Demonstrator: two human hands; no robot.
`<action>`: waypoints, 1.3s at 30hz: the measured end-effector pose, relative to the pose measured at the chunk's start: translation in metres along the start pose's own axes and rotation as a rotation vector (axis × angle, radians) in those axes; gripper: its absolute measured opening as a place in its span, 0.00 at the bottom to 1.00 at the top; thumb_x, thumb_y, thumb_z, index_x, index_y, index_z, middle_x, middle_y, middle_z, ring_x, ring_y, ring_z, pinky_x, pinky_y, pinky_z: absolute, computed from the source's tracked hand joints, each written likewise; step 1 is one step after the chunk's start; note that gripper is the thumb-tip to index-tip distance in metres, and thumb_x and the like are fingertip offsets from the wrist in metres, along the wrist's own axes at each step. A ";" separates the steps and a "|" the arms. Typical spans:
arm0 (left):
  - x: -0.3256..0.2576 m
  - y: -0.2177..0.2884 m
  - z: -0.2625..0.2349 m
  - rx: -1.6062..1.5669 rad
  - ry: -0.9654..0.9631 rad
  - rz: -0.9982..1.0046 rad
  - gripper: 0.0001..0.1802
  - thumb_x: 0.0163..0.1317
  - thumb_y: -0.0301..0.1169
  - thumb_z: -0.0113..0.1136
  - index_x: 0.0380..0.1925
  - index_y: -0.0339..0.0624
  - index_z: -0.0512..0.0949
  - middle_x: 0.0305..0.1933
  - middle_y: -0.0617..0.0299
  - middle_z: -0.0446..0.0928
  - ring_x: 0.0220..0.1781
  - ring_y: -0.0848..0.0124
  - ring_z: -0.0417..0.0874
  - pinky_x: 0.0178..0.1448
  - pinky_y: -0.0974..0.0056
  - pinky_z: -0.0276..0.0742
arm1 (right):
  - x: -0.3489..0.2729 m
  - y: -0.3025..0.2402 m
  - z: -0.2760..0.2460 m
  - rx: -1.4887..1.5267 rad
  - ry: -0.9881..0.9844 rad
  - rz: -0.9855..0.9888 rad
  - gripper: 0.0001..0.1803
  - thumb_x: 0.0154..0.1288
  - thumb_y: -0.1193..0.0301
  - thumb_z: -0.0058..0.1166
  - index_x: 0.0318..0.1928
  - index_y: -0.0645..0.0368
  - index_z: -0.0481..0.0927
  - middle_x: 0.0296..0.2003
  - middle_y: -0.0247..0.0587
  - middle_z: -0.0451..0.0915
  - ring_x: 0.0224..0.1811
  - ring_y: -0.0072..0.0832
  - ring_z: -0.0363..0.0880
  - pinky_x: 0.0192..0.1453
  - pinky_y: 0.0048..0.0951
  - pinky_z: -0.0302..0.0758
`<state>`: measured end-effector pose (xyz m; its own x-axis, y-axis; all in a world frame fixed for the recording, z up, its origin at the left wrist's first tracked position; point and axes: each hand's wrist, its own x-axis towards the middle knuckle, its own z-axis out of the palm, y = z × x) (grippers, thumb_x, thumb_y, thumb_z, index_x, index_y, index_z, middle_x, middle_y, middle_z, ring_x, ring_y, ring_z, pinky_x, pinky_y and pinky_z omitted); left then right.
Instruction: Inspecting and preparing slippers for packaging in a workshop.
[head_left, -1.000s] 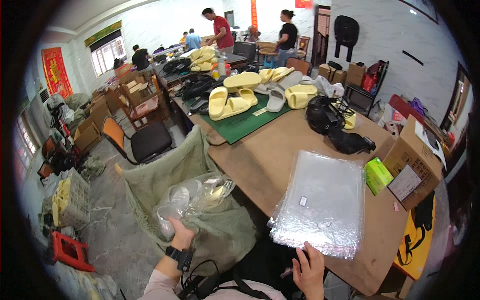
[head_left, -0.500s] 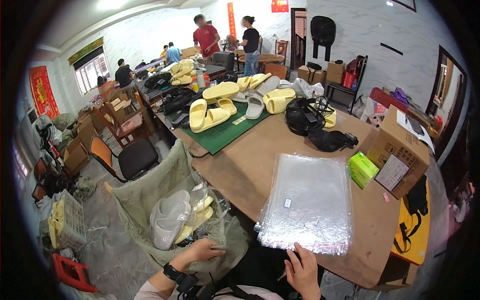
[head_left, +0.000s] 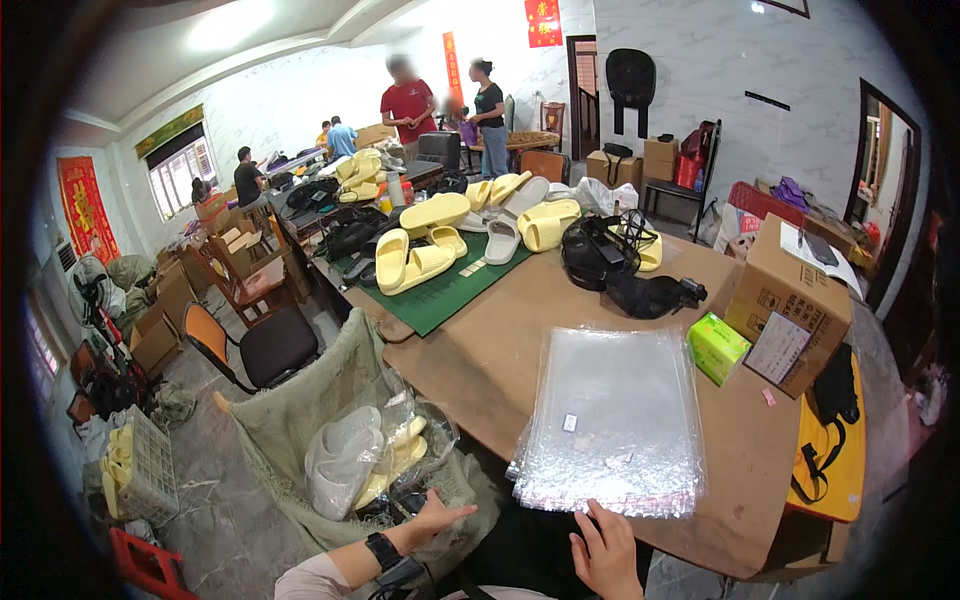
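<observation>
- The left hand is open now, fingers spread and holding nothing; a moment ago it was gripping the bagged slippers, which have since dropped into the grey-green sack just above that hand.
- So that pair looks packed and let go (the bag lies slumped on others of its kind).
- The right hand, loosely open and empty, has stayed at the near edge of the stack of clear plastic bags, fingertips almost touching it.
- Beyond the stack, yellow slippers wait on the green mat.
</observation>
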<state>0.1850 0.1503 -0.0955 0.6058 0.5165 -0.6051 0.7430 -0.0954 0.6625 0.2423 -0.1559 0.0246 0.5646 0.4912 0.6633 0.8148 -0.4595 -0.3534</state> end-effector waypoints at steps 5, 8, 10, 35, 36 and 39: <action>0.030 -0.007 -0.002 0.061 -0.245 -0.074 0.52 0.44 0.51 0.71 0.62 0.30 0.60 0.59 0.46 0.68 0.53 0.61 0.71 0.51 0.54 0.70 | 0.001 0.000 -0.001 0.023 0.008 0.007 0.20 0.60 0.75 0.55 0.54 0.61 0.72 0.55 0.52 0.71 0.53 0.48 0.71 0.56 0.44 0.69; 0.064 -0.035 0.002 0.243 -0.245 0.070 0.36 0.51 0.45 0.66 0.55 0.33 0.70 0.58 0.50 0.70 0.51 0.61 0.72 0.50 0.56 0.71 | 0.000 -0.003 -0.002 0.027 0.011 -0.004 0.20 0.60 0.75 0.55 0.54 0.61 0.71 0.55 0.52 0.71 0.53 0.49 0.71 0.56 0.44 0.69; 0.057 -0.021 0.006 0.417 -0.213 0.320 0.26 0.55 0.38 0.61 0.51 0.34 0.73 0.53 0.45 0.73 0.51 0.53 0.75 0.53 0.58 0.71 | -0.001 -0.001 -0.002 0.025 0.005 0.012 0.21 0.59 0.75 0.56 0.54 0.61 0.71 0.55 0.52 0.71 0.53 0.49 0.71 0.56 0.44 0.69; -0.046 0.115 -0.059 1.140 -0.780 0.644 0.37 0.65 0.59 0.42 0.35 0.26 0.76 0.33 0.38 0.78 0.37 0.44 0.78 0.42 0.52 0.73 | -0.002 0.030 -0.005 -0.090 -0.044 0.132 0.20 0.62 0.73 0.54 0.55 0.63 0.71 0.53 0.54 0.71 0.51 0.52 0.71 0.55 0.45 0.70; -0.052 0.118 -0.071 1.056 -0.652 0.761 0.35 0.65 0.58 0.42 0.39 0.30 0.76 0.37 0.40 0.78 0.39 0.46 0.79 0.44 0.53 0.74 | 0.000 0.029 -0.008 -0.090 -0.064 0.161 0.20 0.62 0.73 0.54 0.54 0.64 0.71 0.53 0.54 0.72 0.51 0.52 0.71 0.55 0.45 0.70; -0.062 0.153 -0.101 0.870 -0.300 0.891 0.26 0.66 0.51 0.47 0.49 0.41 0.75 0.44 0.46 0.78 0.46 0.50 0.79 0.50 0.57 0.74 | -0.007 0.035 -0.006 -0.086 -0.048 0.181 0.20 0.62 0.73 0.54 0.54 0.65 0.71 0.51 0.55 0.73 0.50 0.51 0.72 0.55 0.44 0.70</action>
<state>0.2320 0.1899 0.0876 0.9435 -0.2129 -0.2540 -0.0789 -0.8887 0.4517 0.2657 -0.1801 0.0114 0.7084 0.4283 0.5610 0.6862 -0.6039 -0.4055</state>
